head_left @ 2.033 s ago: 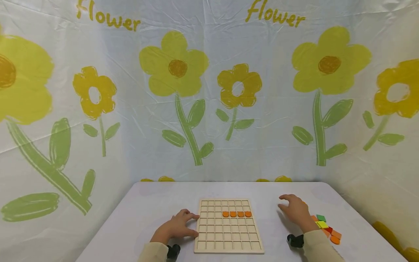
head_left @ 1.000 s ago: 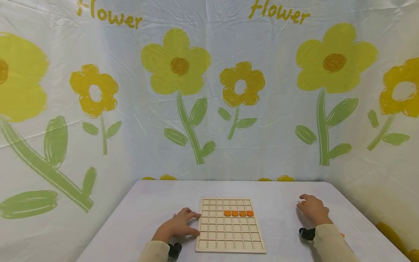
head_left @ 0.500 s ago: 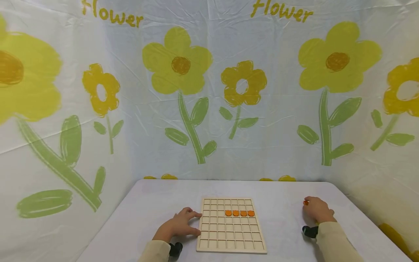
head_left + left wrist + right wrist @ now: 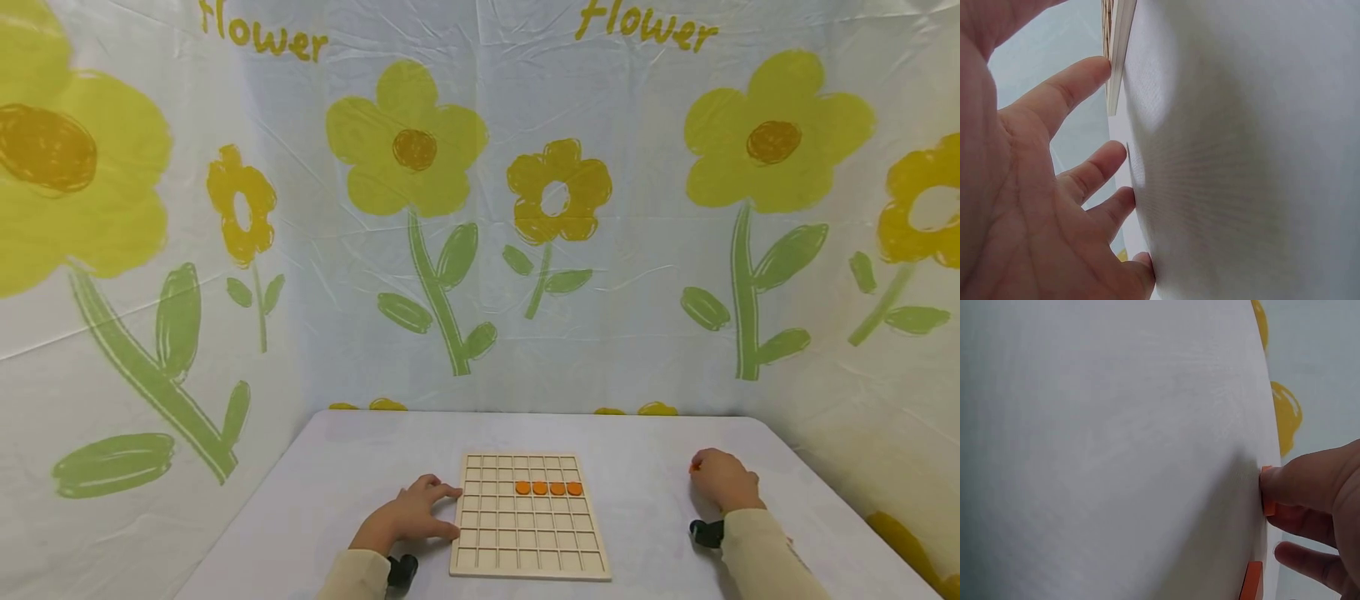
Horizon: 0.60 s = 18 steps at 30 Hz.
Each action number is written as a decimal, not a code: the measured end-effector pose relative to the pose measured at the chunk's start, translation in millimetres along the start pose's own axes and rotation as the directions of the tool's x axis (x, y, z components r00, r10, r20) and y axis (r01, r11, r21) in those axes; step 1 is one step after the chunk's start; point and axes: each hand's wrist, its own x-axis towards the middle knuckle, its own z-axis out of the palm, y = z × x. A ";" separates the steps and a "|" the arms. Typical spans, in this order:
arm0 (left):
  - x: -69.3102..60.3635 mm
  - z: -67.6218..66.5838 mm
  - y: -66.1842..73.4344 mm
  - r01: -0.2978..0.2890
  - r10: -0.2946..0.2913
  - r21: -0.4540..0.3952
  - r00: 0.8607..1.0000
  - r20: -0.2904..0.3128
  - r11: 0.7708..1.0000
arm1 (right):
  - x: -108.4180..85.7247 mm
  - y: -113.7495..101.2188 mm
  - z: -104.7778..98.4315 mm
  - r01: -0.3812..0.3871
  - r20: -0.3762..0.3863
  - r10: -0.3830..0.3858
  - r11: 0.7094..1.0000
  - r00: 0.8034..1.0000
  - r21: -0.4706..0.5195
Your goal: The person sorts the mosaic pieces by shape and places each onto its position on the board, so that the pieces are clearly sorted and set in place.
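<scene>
A pale wooden grid board [image 4: 532, 521] lies on the table, with a row of several orange round pieces [image 4: 540, 488] in its upper right cells. My left hand [image 4: 415, 512] rests at the board's left side, fingers spread, thumb and a fingertip against its edge. In the left wrist view, one finger [image 4: 1079, 81] touches the board's rim [image 4: 1121, 50]. Right of the board, my right hand [image 4: 723, 482] pinches a small orange piece [image 4: 1267, 500] between thumb and fingers, at the tabletop. The piece's full outline is hidden by the fingers.
Another orange piece [image 4: 1252, 582] lies close by on the table in the right wrist view. The right forearm and sleeve [image 4: 768, 550] cover most of the loose coloured pieces. A flower-printed cloth [image 4: 637, 250] hangs behind and beside the white table [image 4: 375, 450].
My right hand has moved right to the loose pieces, covering them, and now pinches an orange piece, with a slight shift left at the end. My left hand stays at the board.
</scene>
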 end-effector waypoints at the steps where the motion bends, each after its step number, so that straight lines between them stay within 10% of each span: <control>1: -0.2 -0.3 0.4 0.001 -0.001 -0.001 1.000 0.000 1.000 | -0.7 -0.5 0.1 0.001 -0.005 -0.001 1.000 1.000 -0.004; 18: -0.7 0.4 -1.9 0.004 -0.004 0.001 1.000 0.004 1.000 | -15.7 -19.7 -2.7 -0.001 0.015 0.000 1.000 1.000 0.024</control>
